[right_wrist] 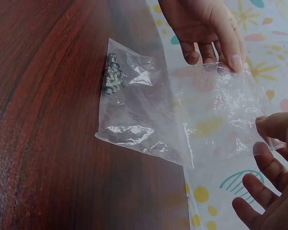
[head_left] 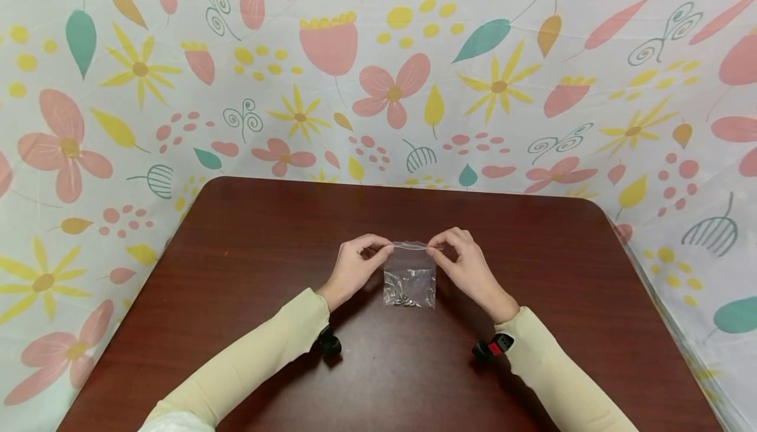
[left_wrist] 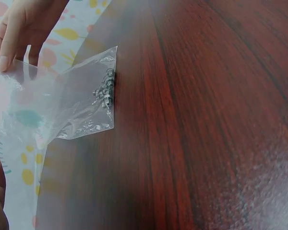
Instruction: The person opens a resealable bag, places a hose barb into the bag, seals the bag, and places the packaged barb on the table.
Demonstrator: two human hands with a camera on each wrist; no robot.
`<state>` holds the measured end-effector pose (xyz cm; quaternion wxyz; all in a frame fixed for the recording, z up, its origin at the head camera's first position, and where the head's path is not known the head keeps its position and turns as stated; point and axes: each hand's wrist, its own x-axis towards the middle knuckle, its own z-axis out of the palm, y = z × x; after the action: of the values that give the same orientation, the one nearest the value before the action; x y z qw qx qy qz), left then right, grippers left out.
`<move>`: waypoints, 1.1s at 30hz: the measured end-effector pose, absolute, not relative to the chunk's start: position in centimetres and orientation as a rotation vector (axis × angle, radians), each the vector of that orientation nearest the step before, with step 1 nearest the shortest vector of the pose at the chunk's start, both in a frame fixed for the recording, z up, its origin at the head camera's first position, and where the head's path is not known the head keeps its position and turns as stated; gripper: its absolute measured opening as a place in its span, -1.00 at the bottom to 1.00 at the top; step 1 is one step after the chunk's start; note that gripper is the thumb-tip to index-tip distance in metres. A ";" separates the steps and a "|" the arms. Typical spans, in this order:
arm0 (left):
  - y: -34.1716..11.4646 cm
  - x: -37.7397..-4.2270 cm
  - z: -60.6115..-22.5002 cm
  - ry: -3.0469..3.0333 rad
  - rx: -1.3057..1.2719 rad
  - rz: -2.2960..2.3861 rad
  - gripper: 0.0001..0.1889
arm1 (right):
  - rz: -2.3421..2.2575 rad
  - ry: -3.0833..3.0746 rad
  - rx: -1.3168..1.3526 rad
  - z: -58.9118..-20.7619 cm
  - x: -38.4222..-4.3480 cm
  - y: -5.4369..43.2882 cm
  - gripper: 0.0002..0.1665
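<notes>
A small clear zip bag hangs upright over the dark wooden table, its bottom edge at the tabletop. Several small metal screws lie bunched in its bottom. My left hand pinches the bag's top left corner and my right hand pinches the top right corner. The left wrist view shows the bag and screws from the side, with the right hand's fingers on its top edge. In the right wrist view the bag stretches between the left hand and right hand.
The table's far edge and both sides meet a floral cloth backdrop. Black wrist cameras sit under each sleeve, the right one with a red mark. Bare tabletop lies all around the bag.
</notes>
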<state>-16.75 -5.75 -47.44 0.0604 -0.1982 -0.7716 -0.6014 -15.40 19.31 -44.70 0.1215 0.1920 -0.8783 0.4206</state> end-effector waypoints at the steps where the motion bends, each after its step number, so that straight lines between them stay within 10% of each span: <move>1: -5.7 -16.8 -47.5 -2.339 -0.600 -1.814 -0.91 | 1.228 -2.567 0.560 -44.7 -15.4 19.3 -0.87; 33: -5.0 -15.1 -44.7 -2.323 -0.538 -1.846 -0.93 | 1.255 -2.593 0.564 -44.8 -15.5 19.0 -0.93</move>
<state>-15.07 -4.99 -44.67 0.0630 -0.1779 -0.7688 -0.6110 -15.47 19.03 -44.80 0.1029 0.1910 -0.8787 0.4252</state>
